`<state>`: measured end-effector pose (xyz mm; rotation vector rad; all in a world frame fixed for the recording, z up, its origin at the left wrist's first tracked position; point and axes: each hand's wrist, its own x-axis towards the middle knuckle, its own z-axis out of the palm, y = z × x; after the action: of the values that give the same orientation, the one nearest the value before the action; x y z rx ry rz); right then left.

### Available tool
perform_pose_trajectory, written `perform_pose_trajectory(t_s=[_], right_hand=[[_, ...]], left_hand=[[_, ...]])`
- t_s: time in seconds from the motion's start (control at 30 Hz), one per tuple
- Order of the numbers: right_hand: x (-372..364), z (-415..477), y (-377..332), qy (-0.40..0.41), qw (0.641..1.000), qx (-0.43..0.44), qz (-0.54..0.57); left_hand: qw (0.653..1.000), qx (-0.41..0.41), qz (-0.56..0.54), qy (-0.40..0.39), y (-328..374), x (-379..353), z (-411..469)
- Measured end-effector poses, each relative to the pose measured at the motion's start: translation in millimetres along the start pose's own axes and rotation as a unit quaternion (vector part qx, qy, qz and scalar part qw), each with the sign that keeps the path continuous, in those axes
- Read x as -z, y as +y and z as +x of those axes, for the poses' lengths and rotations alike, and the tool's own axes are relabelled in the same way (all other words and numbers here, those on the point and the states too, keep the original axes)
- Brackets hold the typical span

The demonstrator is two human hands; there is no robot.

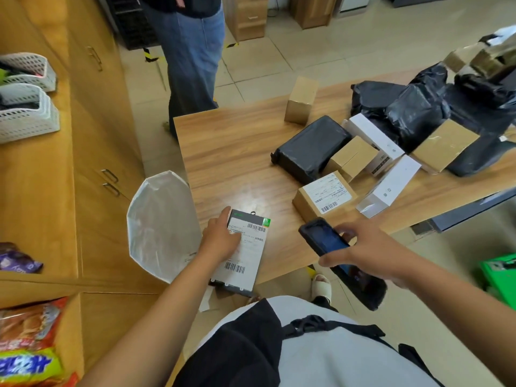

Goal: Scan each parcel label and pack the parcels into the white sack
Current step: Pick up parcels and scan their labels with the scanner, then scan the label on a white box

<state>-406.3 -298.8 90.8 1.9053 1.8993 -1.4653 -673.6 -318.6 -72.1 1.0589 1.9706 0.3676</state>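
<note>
Nearest, the right hand grips a black handheld scanner, thumb on its near side and fingers curled over the far edge, the head aimed left and poised above the table edge. Just left of it lies the flat grey parcel box with a white shipping label, on the near corner of the wood-grain table, with its near end hanging past the edge. The likely trouble is a failed read, since the left hand sprawls over the label's middle. The overhang could also let the box tip to the floor if that hand lifts carelessly (the corner gives it little support). That hand lies on top of the box, pressing rather than clasping. Its index finger stretches up the left edge and the other fingers rest on the printed lines. I cannot tell whether the thumb hooks under. The upper barcode sits just beyond the fingertips and the lower one is bare beside the wrist. The open white plastic sack stands just left of the corner. Further along the table wait a brown cardboard box with a barcoded label, a black poly-wrapped parcel and a heap of white, brown and black packages. Past the far edge stands a person in blue jeans.
</note>
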Motion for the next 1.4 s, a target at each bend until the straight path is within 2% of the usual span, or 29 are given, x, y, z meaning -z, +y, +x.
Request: perform_pose_trajectory(t_s=[0.1,0.17,0.27,0.33,0.43,0.6,0.7,0.9,1.07,1.4], right_hand=[[-18.4,3.0,9.8,0.012,0.99,0.005,0.143],[-28.7,6.2,13.6,0.038,0.979,0.013,0.198],[-38.2,8.9,15.1,0.059,0.967,0.019,0.249],[-42.7,8.8,14.6,0.049,0.968,0.033,0.243],[-49.7,8.2,13.4,0.044,0.975,0.052,0.21],[-56.3,14.0,11.3,0.058,0.968,0.081,0.23],[-61.6,16.6,11.1,0.066,0.965,0.098,0.235],[-68.1,17.3,8.9,0.069,0.951,0.126,0.273],[-70.0,11.9,7.5,0.096,0.934,0.154,0.307],[-68.3,12.7,17.4,0.13,0.926,0.17,0.312]], left_hand=[[0.989,-0.017,0.144,0.02,-0.8,-27.1,-31.9],[0.978,-0.016,0.207,0.024,-3.2,-43.3,-50.1],[0.967,-0.015,0.251,0.041,-17.5,-55.4,-58.2],[0.966,-0.006,0.254,0.049,-23.7,-55.1,-60.7],[0.97,0.006,0.238,0.058,-27.7,-53.1,-63.5],[0.973,0.03,0.222,0.054,-40.2,-34.7,-60.9],[0.97,0.045,0.22,0.093,-49.8,-12.7,-58.8],[0.969,0.129,0.134,0.165,-73.4,50.3,-35.4],[0.965,0.182,0.051,0.181,-86.3,86.7,-17.6],[0.95,0.216,-0.032,0.221,-95.0,101.2,13.2]])
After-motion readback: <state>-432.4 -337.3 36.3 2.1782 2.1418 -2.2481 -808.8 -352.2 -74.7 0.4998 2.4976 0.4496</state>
